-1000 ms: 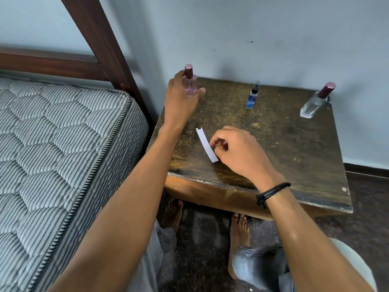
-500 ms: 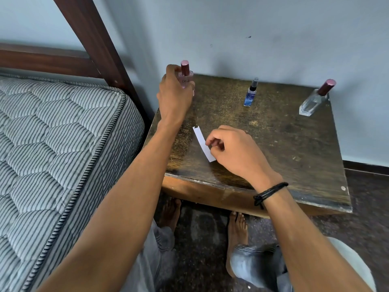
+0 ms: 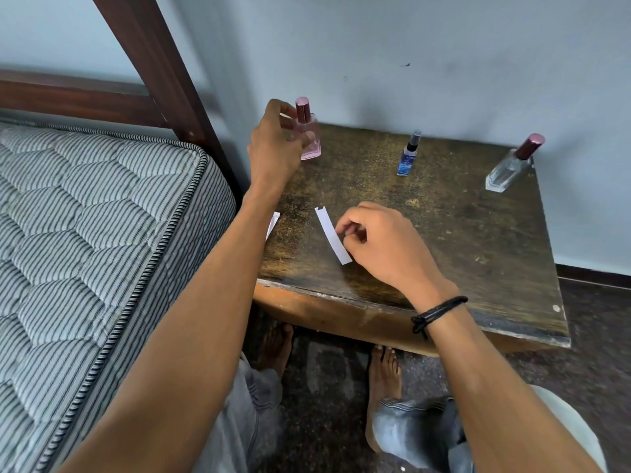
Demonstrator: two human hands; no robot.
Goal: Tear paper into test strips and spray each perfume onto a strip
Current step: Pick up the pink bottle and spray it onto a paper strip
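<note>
The left hand (image 3: 276,145) reaches to the table's (image 3: 461,240) 11 o'clock corner, its fingers and thumb curled round the pink perfume bottle (image 3: 310,134), which stands upright with its cap on. The grip looks meant either to lift the bottle or to steady it. At 9 o'clock the right hand (image 3: 382,240) pinches one long edge of a white paper strip (image 3: 333,238), probably to keep it ready as the spray target. A second strip (image 3: 273,223) peeks out from behind the left forearm at the table's left edge. The blue spray bottle (image 3: 408,158) at 12 o'clock and the clear bottle (image 3: 510,165) at 2 o'clock are untouched. Compared with half a second ago, the left hand covers less of the pink bottle, the second strip has come into sight, and the right hand's pinch is unchanged.
</note>
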